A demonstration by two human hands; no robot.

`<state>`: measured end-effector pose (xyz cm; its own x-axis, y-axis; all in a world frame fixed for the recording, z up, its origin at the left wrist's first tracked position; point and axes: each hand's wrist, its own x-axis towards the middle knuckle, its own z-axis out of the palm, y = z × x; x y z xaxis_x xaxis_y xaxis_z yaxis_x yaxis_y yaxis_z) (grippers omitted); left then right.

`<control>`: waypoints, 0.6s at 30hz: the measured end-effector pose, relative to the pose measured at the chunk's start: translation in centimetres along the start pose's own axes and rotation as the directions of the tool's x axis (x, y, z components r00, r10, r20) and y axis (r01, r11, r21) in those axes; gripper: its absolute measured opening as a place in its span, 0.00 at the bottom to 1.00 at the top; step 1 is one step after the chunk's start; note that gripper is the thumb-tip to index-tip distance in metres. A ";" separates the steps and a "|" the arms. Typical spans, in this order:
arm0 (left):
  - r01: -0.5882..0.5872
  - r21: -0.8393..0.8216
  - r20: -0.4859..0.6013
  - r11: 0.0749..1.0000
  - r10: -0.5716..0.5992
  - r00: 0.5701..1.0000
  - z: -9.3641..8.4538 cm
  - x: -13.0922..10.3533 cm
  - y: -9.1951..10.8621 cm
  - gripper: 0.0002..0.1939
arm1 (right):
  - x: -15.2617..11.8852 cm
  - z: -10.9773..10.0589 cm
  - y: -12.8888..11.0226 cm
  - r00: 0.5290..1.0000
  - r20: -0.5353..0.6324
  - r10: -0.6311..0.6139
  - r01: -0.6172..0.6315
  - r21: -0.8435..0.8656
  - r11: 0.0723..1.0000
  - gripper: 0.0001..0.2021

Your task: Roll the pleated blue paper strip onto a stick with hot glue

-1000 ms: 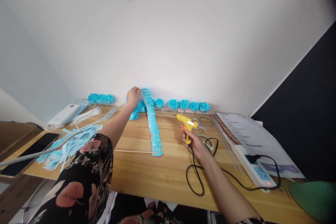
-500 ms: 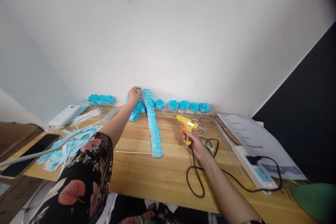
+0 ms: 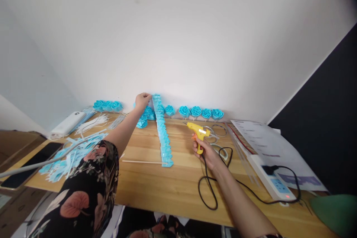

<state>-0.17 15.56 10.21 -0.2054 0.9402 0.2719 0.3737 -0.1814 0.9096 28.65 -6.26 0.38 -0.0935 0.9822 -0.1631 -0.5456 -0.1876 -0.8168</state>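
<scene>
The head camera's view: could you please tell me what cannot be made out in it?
In the head view:
Blue flowers: some partly hidden by the left hand and pleated blue strip.
Pale-blue strips: part of the pile hidden behind the floral sleeve.
Green object: cut off by the right edge; whole shape unclear.
Printed sheet: text too small and blurred to read.
Right hand: fingers partly hidden by the glue gun.

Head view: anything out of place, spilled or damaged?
Left side looks untidy: a pale cable cuts across the phone and a jumbled heap of blue strips in this view; contact is unclear. No spill or damage shows around the glue gun or pleated strip.
</scene>
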 end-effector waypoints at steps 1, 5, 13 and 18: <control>0.013 -0.037 0.015 0.999 -0.012 1.000 0.1 -0.1 0.1 0.08 | 0.0 0.0 0.0 1.000 0.000 -0.001 0.001 -0.002 1.000 0.17; 0.059 -0.157 0.078 0.986 -0.047 0.996 0.5 -0.6 0.7 0.08 | 0.1 -0.1 0.1 1.000 -0.003 -0.003 0.003 -0.001 1.000 0.17; 0.105 -0.254 0.206 0.962 -0.052 0.977 1.7 -1.1 2.9 0.08 | 0.4 -0.3 0.3 1.000 0.022 -0.014 0.014 -0.001 1.000 0.17; 0.077 -0.173 0.199 0.982 -0.042 0.979 1.9 -0.9 3.0 0.05 | 0.3 0.0 0.3 1.000 0.013 -0.005 0.005 -0.002 1.000 0.18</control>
<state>2.81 14.71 12.12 -0.0372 0.9855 0.1656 0.1945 -0.1554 0.9685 28.50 -6.00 0.07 -0.1015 0.9832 -0.1517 -0.5448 -0.1825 -0.8184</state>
